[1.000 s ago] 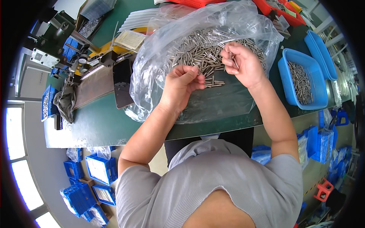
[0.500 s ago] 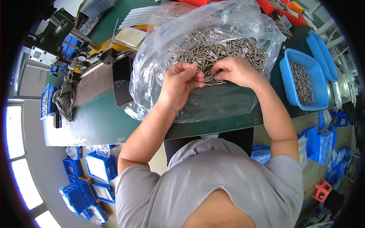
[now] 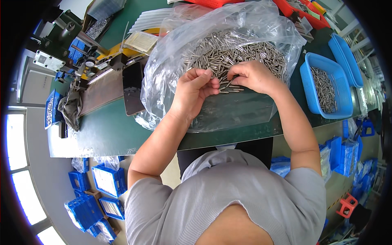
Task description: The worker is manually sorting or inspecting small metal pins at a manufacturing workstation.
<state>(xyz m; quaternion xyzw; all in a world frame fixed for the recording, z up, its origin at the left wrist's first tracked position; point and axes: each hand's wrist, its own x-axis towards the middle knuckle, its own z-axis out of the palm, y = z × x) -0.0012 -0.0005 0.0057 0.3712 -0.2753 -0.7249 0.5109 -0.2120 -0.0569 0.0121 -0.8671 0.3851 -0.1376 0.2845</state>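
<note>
Many short, slim metal pins (image 3: 220, 52) lie heaped on a large clear plastic bag (image 3: 163, 57) spread over the table. At the heap's near left edge is my left hand (image 3: 191, 90), its thumb and forefinger pressed together. Whatever sits in that pinch is too small to make out. Facing it, my right hand (image 3: 255, 77) bends over the near side of the heap with thumb and fingers closed. A thin metal pin seems to show at its fingertips. A few loose pins (image 3: 229, 90) lie on the plastic just below the two hands.
Right of the bag stands a blue basket (image 3: 346, 98) partly filled with pins, with another blue basket (image 3: 347, 61) behind it. A dark flat tablet-like panel (image 3: 132, 92) and a bench fixture with a dial gauge (image 3: 89, 62) are left. Red trays (image 3: 322, 21) sit at the back.
Both hands keep almost the same place over the pins. The right fingertips have shifted very slightly, and the whole view has moved a little.
</note>
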